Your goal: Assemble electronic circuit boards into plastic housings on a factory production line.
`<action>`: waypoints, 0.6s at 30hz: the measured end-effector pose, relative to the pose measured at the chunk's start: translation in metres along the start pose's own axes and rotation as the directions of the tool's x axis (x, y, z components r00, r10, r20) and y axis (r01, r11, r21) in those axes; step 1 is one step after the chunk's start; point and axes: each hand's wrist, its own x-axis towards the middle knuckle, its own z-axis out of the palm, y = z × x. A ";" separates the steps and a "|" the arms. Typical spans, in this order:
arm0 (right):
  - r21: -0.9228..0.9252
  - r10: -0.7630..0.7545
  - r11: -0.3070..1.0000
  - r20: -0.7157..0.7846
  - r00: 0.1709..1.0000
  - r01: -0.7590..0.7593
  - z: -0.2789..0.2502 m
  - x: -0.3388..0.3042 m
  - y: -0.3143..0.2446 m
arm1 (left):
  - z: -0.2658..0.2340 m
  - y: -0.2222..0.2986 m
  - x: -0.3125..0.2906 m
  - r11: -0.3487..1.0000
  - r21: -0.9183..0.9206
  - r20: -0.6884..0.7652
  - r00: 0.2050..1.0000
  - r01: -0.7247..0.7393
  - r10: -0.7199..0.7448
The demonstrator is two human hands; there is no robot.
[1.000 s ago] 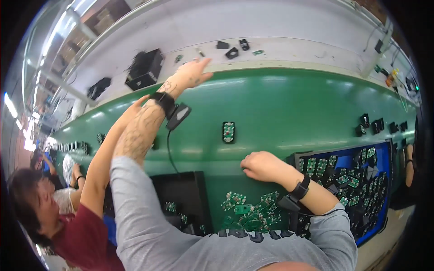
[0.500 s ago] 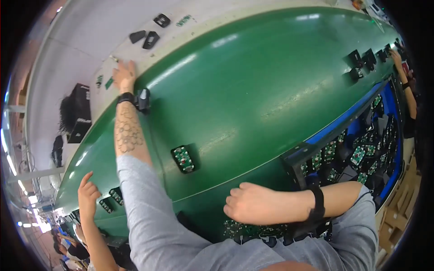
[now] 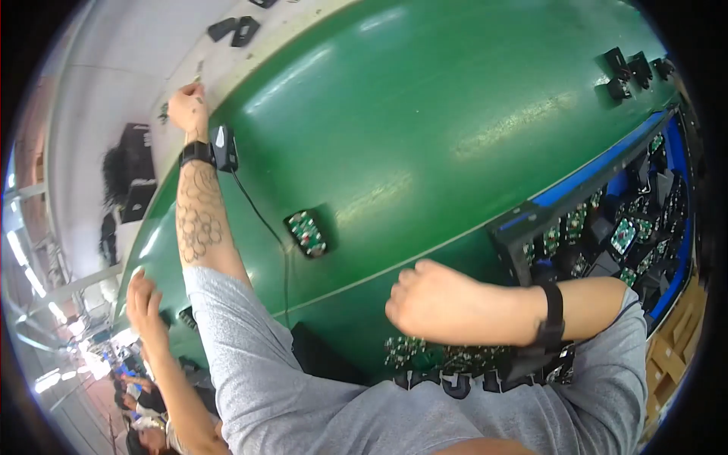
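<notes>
My left arm reaches far over the green work surface (image 3: 394,136) to the pale ledge behind it. There my left hand (image 3: 188,110) is closed, its fingertips pinched at a small, thin piece (image 3: 199,76) too small to name. A small green circuit board piece (image 3: 163,114) lies beside that hand. My right hand (image 3: 432,303) is held before my body with its fingers curled in; whatever they may hold is hidden. Between my arms, a black casing with a populated green circuit board (image 3: 306,233) lies on the green surface. More circuit boards (image 3: 406,351) show below my right hand.
A blue-edged bin (image 3: 599,163) at the right holds many boards and black casings. Black casings (image 3: 618,72) stand at the far right, others (image 3: 244,32) on the ledge. A black cable (image 3: 254,205) crosses the surface. A co-worker's hand (image 3: 144,303) is at the left.
My left hand's spread fingers have closed into a pinch, and the hand now covers where a green piece lay. The whole view has shifted. My right hand stays curled before me.
</notes>
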 end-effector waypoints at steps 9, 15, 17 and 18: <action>0.024 0.036 0.999 -0.034 0.999 -0.035 0.008 0.011 0.029 | -0.252 0.057 -0.191 -0.650 -0.528 0.606 0.779 0.547 0.163; 0.077 0.009 0.997 -0.110 0.994 -0.001 0.009 0.020 0.039 | -0.369 0.046 -0.307 -0.726 -0.506 0.586 0.803 0.467 0.109; 0.084 0.028 0.996 -0.089 0.996 -0.021 0.010 0.016 0.038 | -0.385 0.037 -0.329 -0.744 -0.425 0.586 0.783 0.516 0.208; 0.081 0.007 0.997 -0.075 0.997 0.000 0.010 0.015 0.036 | -0.392 0.031 -0.346 -0.759 -0.382 0.585 0.774 0.527 0.243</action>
